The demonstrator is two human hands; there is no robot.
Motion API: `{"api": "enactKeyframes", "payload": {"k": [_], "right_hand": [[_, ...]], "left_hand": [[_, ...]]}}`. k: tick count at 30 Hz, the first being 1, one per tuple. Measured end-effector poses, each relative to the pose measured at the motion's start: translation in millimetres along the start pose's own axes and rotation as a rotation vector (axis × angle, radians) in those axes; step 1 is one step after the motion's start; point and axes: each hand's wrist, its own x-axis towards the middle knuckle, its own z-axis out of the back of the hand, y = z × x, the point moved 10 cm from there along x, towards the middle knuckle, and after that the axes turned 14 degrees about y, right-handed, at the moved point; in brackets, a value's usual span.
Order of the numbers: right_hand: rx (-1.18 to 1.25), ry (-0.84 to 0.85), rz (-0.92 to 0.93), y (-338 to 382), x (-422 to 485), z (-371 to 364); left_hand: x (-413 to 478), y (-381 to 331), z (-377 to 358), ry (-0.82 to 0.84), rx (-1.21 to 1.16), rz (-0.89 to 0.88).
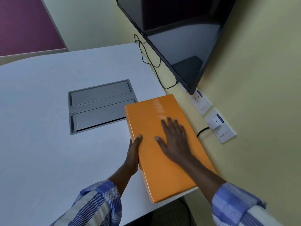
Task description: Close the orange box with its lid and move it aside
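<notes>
The orange box [146, 115] lies closed under its glossy orange lid at the right edge of the white table [40, 128], its near corner jutting past the table's front edge. My left hand [133, 154] grips the box's left long side, thumb on the lid's top edge and fingers hidden down the side. Flat on the middle of the lid rests my right hand [174, 141], palm down with its fingers spread.
A grey recessed cable hatch [99, 105] sits in the table just left of the box. A black monitor [179, 38] hangs on the yellow wall at the right, with a black cable [146, 59] and wall sockets [218, 124] below it.
</notes>
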Motion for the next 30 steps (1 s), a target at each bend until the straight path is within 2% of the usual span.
{"api": "enactKeyframes", "payload": {"k": [6, 14, 22, 25, 27, 30], "right_hand": [[-0.101, 0.142, -0.035, -4, 3, -33], [-0.143, 0.153, -0.05, -26, 1, -27], [-0.136, 0.158, -0.056, -22, 0, -23], [-0.093, 0.125, -0.066, -10, 0, -16], [-0.072, 0.096, -0.04, 11, 0, -13], [-0.058, 0.098, 0.048, 60, 5, -20]], "left_hand": [[13, -3, -24, 0.034, 0.044, -0.009], [26, 6, -41, 0.037, 0.071, 0.013], [22, 6, -30, 0.06, 0.223, 0.097], [11, 4, -13, 0.003, 0.267, 0.126], [0, 2, 7, -0.062, 0.385, 0.157], [-27, -13, 44, -0.166, 0.726, 0.187]]}}
